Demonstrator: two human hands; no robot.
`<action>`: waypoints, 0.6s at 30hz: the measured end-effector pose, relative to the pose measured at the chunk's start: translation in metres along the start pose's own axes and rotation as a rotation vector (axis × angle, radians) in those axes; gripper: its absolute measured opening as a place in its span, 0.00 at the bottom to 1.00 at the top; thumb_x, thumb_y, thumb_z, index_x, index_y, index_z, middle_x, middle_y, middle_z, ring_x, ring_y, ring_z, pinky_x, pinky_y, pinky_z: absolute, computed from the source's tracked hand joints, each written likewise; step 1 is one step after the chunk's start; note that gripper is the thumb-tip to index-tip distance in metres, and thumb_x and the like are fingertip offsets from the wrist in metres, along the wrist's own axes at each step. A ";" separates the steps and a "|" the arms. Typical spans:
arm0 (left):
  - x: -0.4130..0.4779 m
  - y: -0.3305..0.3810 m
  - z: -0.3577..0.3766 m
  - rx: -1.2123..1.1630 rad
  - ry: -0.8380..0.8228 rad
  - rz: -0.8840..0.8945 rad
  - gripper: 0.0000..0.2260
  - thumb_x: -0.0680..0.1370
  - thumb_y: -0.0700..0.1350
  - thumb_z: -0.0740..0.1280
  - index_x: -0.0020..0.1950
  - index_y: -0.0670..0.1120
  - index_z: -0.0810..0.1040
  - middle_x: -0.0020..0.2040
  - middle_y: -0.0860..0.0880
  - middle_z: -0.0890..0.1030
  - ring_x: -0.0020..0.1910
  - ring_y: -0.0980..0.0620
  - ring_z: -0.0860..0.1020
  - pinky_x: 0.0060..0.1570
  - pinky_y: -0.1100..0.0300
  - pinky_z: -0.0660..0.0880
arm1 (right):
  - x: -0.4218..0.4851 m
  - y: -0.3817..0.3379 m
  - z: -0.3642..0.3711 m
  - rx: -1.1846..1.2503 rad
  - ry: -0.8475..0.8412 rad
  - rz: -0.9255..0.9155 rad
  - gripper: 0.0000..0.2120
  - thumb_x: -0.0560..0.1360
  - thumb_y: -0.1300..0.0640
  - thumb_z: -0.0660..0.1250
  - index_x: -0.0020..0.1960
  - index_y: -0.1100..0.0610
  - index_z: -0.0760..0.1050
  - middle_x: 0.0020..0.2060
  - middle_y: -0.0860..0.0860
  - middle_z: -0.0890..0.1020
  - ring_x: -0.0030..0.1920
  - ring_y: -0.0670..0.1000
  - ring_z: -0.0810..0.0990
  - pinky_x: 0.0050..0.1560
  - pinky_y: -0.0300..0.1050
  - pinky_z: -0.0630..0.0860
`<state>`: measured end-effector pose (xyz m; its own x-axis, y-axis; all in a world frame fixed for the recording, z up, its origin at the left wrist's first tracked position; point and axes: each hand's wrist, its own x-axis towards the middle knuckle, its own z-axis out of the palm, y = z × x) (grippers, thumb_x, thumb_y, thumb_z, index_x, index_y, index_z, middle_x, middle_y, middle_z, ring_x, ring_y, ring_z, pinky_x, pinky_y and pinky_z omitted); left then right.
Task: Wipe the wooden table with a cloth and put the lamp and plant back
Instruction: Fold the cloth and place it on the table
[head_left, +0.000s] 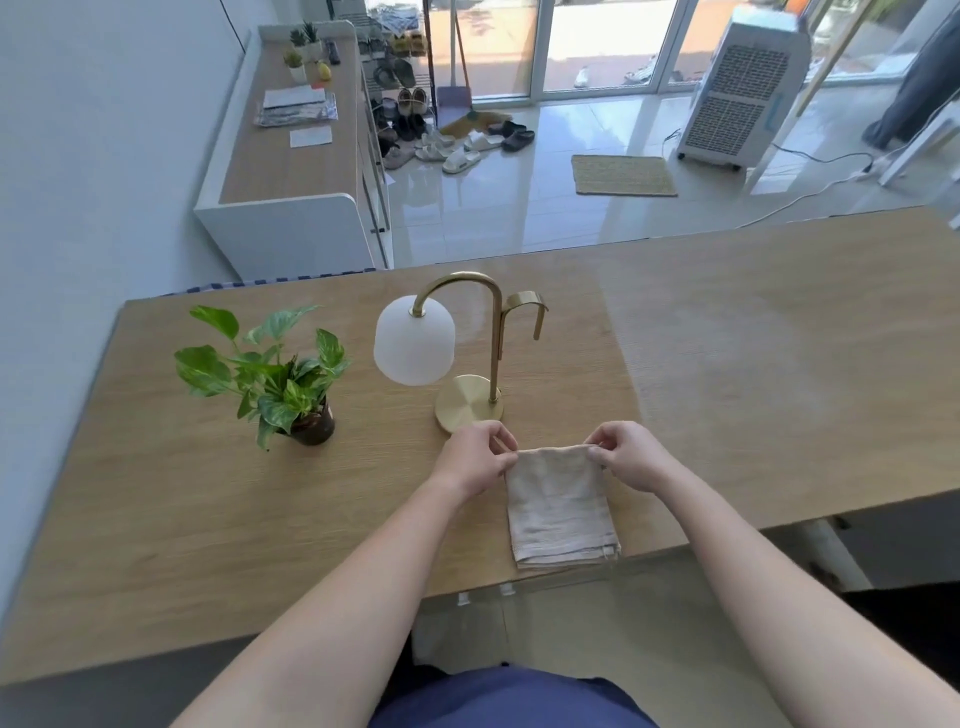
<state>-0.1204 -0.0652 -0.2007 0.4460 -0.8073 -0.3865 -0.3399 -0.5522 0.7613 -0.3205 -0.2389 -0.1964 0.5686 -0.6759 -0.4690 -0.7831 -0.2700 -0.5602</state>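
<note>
A folded beige cloth (558, 506) lies flat near the front edge of the wooden table (208, 509). My left hand (475, 457) pinches its far left corner and my right hand (626, 454) pinches its far right corner. Just behind my hands stands a brass lamp (470, 402) with a white globe shade, upright on its round base. To the left of the lamp, a green leafy plant (275, 376) sits in a small dark pot on the table.
The table stretches far to the right. A white sideboard (291, 156) with papers and small plants stands by the left wall. Shoes, a mat (623, 175) and an air cooler (743, 85) are on the tiled floor beyond.
</note>
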 end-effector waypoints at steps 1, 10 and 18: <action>0.000 0.000 0.001 0.025 0.023 0.010 0.05 0.79 0.44 0.76 0.53 0.51 0.84 0.46 0.54 0.86 0.46 0.54 0.84 0.52 0.59 0.81 | 0.000 -0.002 0.003 -0.011 0.040 0.002 0.04 0.81 0.58 0.70 0.52 0.51 0.83 0.50 0.50 0.85 0.51 0.53 0.83 0.49 0.46 0.78; -0.058 -0.020 0.027 0.557 0.028 0.215 0.37 0.81 0.67 0.66 0.86 0.55 0.61 0.86 0.53 0.60 0.86 0.47 0.52 0.84 0.44 0.55 | -0.073 0.009 0.069 -0.381 0.187 -0.404 0.30 0.82 0.49 0.69 0.81 0.50 0.66 0.77 0.49 0.71 0.77 0.55 0.67 0.77 0.57 0.70; -0.070 -0.042 0.038 0.677 -0.095 0.109 0.46 0.79 0.72 0.65 0.88 0.60 0.45 0.89 0.55 0.46 0.88 0.45 0.42 0.85 0.45 0.45 | -0.084 0.041 0.102 -0.503 0.072 -0.377 0.35 0.84 0.34 0.45 0.87 0.45 0.47 0.86 0.45 0.49 0.86 0.49 0.42 0.83 0.41 0.37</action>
<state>-0.1691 0.0069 -0.2251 0.3154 -0.8634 -0.3938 -0.8348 -0.4498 0.3175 -0.3743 -0.1233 -0.2501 0.8240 -0.5111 -0.2446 -0.5648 -0.7761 -0.2807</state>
